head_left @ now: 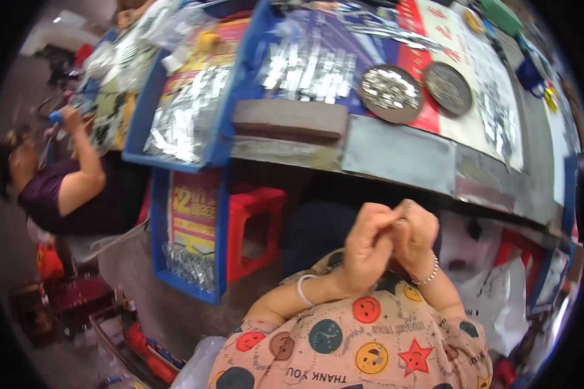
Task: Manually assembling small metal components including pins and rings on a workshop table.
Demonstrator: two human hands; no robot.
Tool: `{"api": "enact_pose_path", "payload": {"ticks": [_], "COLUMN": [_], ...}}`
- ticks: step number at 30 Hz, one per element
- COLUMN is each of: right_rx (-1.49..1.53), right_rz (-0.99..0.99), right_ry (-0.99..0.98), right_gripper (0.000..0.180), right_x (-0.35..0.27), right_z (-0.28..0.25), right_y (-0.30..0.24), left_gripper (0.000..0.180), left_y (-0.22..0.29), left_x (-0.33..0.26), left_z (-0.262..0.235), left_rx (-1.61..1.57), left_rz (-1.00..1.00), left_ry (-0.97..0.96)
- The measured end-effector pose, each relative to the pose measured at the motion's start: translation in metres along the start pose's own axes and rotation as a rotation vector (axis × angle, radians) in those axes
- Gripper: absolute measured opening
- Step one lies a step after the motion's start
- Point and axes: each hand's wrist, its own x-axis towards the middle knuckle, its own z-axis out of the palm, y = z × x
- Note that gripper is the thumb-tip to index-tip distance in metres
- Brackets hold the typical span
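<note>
My left hand point(368, 249) and my right hand point(418, 235) meet in front of my chest, short of the table's near edge. Both have their fingers curled, with thumbs and fingertips pinched together. Whatever lies between the fingertips is too small and blurred to make out. Beyond the hands, a flat grey metal plate point(399, 154) lies along the table edge, beside a dark rectangular block point(289, 119). Behind these stand two round dishes, one point(403, 117) full of small shiny metal pieces point(389, 89) and a second point(462, 109) with duller small pieces point(446, 88).
Rows of shiny metal strips point(308, 71) cover the back of the table. At left are a blue tray point(128, 146) of strips and a lower blue tray point(222, 266) of small metal parts. A red stool point(258, 196) stands underneath. Another person point(58, 188) sits far left.
</note>
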Motion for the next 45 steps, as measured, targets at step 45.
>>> {"api": "enact_pose_path", "payload": {"ticks": [45], "right_rx": [0.215], "right_rz": [0.033], "right_ry": [0.129], "right_gripper": [0.013], "right_x": [0.014], "right_z": [0.011], "right_y": [-0.021], "left_gripper": [0.022], "left_y": [0.012], "left_x": [-0.003], "left_z": [-0.015], "left_rx": [-0.234], "left_rz": [-0.046], "left_ry": [-0.059]}}
